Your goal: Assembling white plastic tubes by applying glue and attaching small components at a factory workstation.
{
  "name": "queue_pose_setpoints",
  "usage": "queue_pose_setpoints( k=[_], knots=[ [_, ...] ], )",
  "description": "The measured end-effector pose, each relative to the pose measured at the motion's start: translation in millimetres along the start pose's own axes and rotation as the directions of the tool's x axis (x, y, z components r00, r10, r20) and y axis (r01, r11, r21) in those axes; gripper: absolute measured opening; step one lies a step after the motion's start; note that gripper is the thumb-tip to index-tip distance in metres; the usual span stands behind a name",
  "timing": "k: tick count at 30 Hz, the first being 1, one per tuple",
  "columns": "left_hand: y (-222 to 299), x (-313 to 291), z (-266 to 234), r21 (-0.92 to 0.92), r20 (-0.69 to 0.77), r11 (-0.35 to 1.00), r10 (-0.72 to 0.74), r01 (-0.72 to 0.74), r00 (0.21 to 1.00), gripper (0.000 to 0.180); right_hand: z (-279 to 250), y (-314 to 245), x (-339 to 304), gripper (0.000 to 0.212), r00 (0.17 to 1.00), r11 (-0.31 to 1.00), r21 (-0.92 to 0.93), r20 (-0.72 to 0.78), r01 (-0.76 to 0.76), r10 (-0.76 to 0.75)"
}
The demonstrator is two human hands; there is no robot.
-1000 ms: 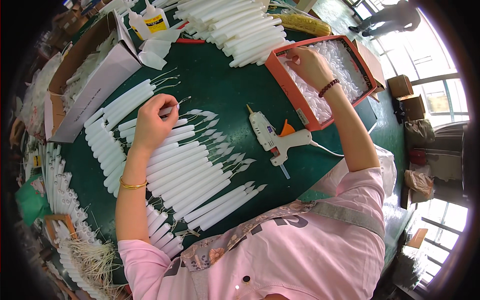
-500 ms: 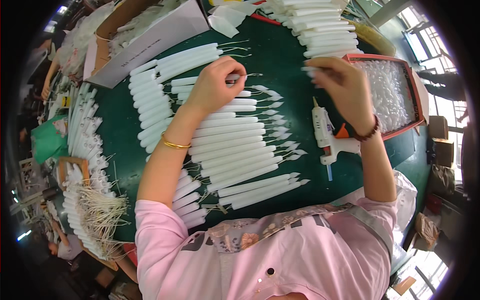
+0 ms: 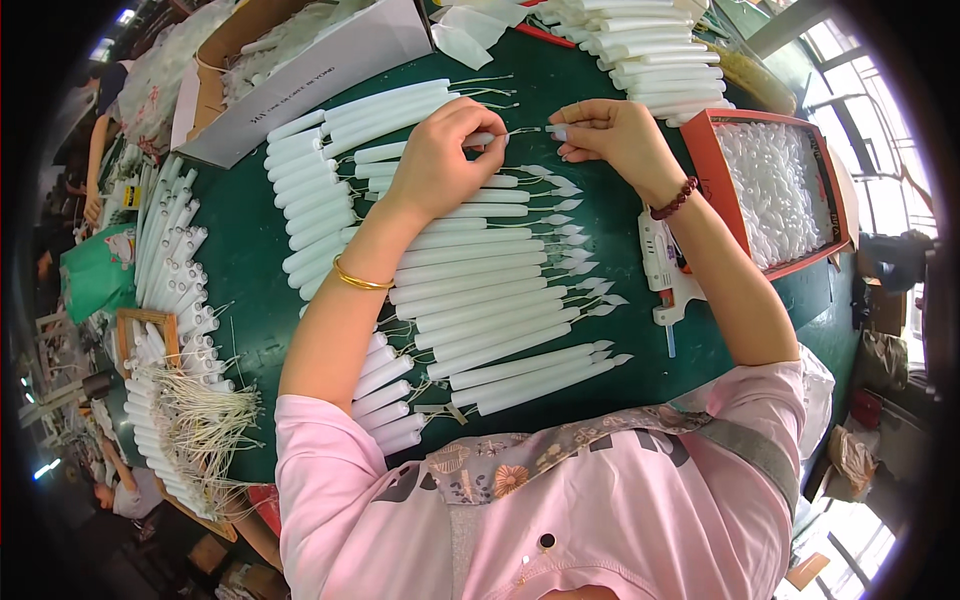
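Observation:
My left hand point(image 3: 440, 160) pinches the end of a white taper-shaped candle stick point(image 3: 484, 141), with a thin wire point(image 3: 522, 131) sticking out to the right. Facing it, my right hand point(image 3: 622, 140) is closed on a small whitish flame tip point(image 3: 556, 132), mostly covered by the fingers, close to the wire's end. Below my hands lies a column of white candle sticks point(image 3: 490, 292), several with pointed flame tips point(image 3: 603, 310) at their right ends. More sticks point(image 3: 310, 190) with wires lie in a column to the left.
A white glue gun point(image 3: 660, 262) lies under my right forearm. The red box point(image 3: 722, 185) at right holds many flame tips. A white carton point(image 3: 330, 75) stands back left; candle sticks point(image 3: 650, 60) are piled at the back. At left are wired sticks point(image 3: 205, 410) and a green bag point(image 3: 100, 275).
My right hand has moved left from near the red box, bringing the flame tip up to the wire. My left hand keeps its pinch on the candle stick, slightly shifted.

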State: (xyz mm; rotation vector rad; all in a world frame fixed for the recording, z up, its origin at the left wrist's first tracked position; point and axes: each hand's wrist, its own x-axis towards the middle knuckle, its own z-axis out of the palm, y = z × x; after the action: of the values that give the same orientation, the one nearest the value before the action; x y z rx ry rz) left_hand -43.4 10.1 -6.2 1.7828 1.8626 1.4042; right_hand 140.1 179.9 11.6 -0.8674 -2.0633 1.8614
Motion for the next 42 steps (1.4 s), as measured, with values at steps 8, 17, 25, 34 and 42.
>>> queue_pose_setpoints(
  k=[8,17,25,34,42],
  knots=[
    [-4,1,3,-0.011,-0.040,0.999,0.051,-0.051,0.998,0.008,9,-7,1,0.026,0.999,0.999,0.031,0.038,-0.037,0.036],
    [-8,-1,4,0.023,-0.014,0.998,0.063,-0.063,0.998,0.011,15,-11,9,0.023,0.995,0.996,-0.082,0.100,0.034,-0.025],
    [-3,2,8,0.023,0.016,0.997,0.070,-0.070,0.997,0.011,12,3,0,0.025,0.918,0.804,-0.462,0.064,0.374,-0.390],
    [-10,20,-16,0.444,-0.002,0.896,0.026,-0.022,1.000,0.017,-66,-28,-188,0.048,0.956,0.478,-0.871,-0.034,0.114,-0.291],
    [-27,21,-32,0.582,0.106,0.805,-0.214,0.114,0.971,0.018,-49,17,-212,0.066,0.982,0.348,-0.934,0.017,0.082,-0.187]
  ],
)
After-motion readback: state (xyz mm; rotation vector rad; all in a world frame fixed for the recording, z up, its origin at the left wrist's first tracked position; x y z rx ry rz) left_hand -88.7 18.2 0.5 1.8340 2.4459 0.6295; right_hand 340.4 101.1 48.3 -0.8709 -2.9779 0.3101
